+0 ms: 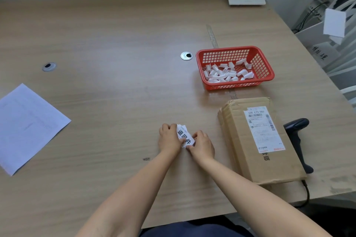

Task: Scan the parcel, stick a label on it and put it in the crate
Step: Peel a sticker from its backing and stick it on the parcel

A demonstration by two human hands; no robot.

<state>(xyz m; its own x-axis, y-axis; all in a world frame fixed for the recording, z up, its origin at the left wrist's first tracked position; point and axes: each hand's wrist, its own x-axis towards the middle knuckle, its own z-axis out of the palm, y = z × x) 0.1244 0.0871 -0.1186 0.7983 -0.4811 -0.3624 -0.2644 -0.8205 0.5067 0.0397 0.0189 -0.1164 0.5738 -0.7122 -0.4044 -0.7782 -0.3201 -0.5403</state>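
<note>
Left hand and right hand both pinching small stack of labels between them, low over counter. Parcel lying flat just right of hands, shipping label facing up. Scanner lying right of parcel, touching it. Red basket of paper scraps sitting farther back.

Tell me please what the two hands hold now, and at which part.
Both hold a small stack of white paper labels with black print: left hand at its left edge, right hand at its near right corner.
</note>
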